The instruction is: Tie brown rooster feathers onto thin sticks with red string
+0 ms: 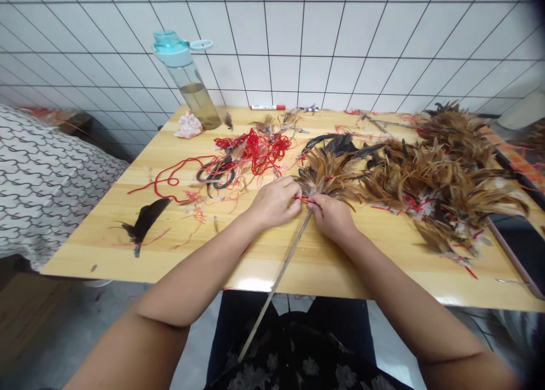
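A thin wooden stick (276, 282) slants from my lap up over the table edge, its top end inside a bunch of brown feathers (334, 171). Black feathers (340, 145) stick out behind that bunch. My left hand (279, 201) is closed, its thumb and fingers pinching a red string (303, 200) just left of the stick. On the other side my right hand (332, 214) is closed around the stick's upper part at the feather base, with the red string running between both hands. The palm sides of the fingers are hidden.
To the right lie heaped feather bunches (430, 180) and a phone (522, 248). Tangled red string (264, 149), black-handled scissors (217, 171) and a loose black feather bunch (145, 222) are on the left. A water bottle (189, 83) and red marker (267, 107) stand and lie near the tiled wall.
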Demonstrator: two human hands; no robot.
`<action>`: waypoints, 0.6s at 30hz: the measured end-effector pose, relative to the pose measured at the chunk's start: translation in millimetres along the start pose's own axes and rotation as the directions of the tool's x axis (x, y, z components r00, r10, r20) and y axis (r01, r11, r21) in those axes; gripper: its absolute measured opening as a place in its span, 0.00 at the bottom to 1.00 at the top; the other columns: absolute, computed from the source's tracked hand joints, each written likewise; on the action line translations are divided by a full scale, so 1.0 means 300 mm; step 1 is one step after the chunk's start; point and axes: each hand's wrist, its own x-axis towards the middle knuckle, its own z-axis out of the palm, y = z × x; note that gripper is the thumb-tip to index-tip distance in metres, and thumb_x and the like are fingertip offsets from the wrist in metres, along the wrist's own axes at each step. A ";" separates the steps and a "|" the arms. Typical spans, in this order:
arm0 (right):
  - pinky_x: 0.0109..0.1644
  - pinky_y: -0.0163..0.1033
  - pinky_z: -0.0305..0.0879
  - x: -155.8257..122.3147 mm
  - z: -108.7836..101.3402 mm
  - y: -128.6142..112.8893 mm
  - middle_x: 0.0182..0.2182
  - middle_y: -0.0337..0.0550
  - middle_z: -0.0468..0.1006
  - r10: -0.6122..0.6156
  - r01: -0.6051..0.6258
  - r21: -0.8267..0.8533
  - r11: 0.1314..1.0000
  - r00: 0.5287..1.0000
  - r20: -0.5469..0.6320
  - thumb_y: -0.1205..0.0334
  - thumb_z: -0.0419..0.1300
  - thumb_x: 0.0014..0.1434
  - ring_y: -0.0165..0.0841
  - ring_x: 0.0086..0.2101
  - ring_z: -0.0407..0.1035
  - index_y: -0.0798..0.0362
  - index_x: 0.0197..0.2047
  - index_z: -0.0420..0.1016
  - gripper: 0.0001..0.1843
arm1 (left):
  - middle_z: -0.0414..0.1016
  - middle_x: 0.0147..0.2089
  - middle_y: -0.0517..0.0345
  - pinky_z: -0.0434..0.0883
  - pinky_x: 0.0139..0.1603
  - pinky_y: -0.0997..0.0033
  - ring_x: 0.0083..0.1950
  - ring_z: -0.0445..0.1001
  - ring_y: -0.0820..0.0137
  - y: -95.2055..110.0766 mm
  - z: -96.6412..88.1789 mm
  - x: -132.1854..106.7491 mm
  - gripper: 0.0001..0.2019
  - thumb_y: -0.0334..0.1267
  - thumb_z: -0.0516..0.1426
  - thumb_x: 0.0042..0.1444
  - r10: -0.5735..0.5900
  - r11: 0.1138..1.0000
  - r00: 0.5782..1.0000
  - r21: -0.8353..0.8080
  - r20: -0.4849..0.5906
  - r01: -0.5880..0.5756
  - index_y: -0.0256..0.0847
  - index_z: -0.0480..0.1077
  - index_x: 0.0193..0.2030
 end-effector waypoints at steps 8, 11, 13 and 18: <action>0.36 0.38 0.62 -0.001 -0.070 0.046 0.29 0.44 0.77 0.081 -0.007 0.232 0.973 0.947 -0.310 0.59 0.53 0.60 0.35 0.30 0.69 0.52 0.42 0.75 0.12 | 0.68 0.29 0.58 0.57 0.31 0.70 0.31 0.65 0.69 0.034 0.025 -0.010 0.17 0.53 0.58 0.52 -0.097 0.978 0.974 -0.162 0.206 0.132 0.41 0.66 0.28; 0.35 0.38 0.60 0.000 -0.102 0.075 0.27 0.44 0.76 0.140 -0.057 0.216 0.975 0.910 -0.391 0.58 0.52 0.61 0.35 0.29 0.67 0.52 0.33 0.75 0.12 | 0.67 0.27 0.58 0.54 0.29 0.70 0.30 0.64 0.69 0.065 0.041 -0.014 0.13 0.46 0.58 0.52 -0.155 0.970 0.964 -0.151 0.215 0.190 0.41 0.64 0.25; 0.32 0.37 0.58 -0.001 -0.112 0.090 0.23 0.42 0.73 0.197 -0.110 0.223 0.969 0.888 -0.416 0.57 0.52 0.60 0.34 0.26 0.64 0.52 0.33 0.75 0.13 | 0.65 0.24 0.59 0.53 0.29 0.70 0.27 0.62 0.70 0.074 0.045 -0.014 0.11 0.41 0.57 0.53 -0.213 0.952 0.953 -0.173 0.216 0.252 0.41 0.63 0.23; 0.27 0.36 0.53 0.004 -0.105 0.095 0.18 0.38 0.67 0.311 -0.177 0.381 0.908 0.892 -0.328 0.53 0.54 0.57 0.31 0.21 0.58 0.52 0.28 0.75 0.14 | 0.59 0.22 0.64 0.52 0.27 0.73 0.24 0.56 0.75 0.072 0.053 -0.008 0.13 0.44 0.57 0.54 -0.429 0.681 0.879 -0.565 0.206 0.465 0.40 0.63 0.25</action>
